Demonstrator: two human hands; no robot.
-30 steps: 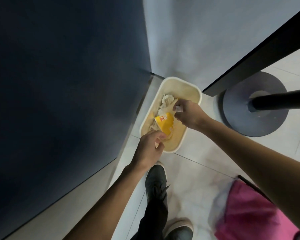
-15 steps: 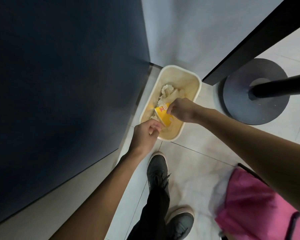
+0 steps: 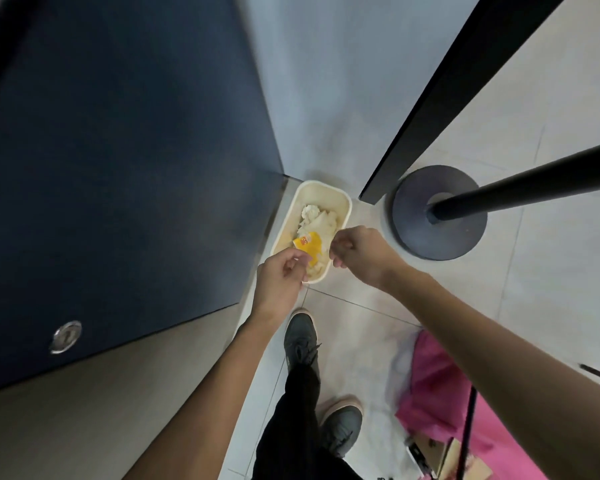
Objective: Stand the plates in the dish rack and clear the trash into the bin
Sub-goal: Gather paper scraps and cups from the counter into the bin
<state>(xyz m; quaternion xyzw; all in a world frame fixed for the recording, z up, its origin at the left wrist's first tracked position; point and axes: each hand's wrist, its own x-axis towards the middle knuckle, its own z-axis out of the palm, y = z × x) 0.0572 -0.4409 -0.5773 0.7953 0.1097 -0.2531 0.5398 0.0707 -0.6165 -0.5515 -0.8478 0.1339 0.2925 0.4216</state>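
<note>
A cream oblong bin stands on the tiled floor in the corner. Inside it lie crumpled white tissues and a yellow wrapper. My left hand hovers over the bin's near left rim, its fingers loosely curled and holding nothing, with fingertips close to the wrapper's edge. Just beyond the near right rim, my right hand also hangs loosely curled and empty. No plates or dish rack are in view.
A dark blue cabinet front rises on the left. To the right of the bin, a round dark stand base with a black pole sits on the floor. A pink bag lies at lower right. My shoes are just behind the bin.
The yellow wrapper that both hands held over the bin now lies inside it. Both hands have let go and drawn back and apart.
</note>
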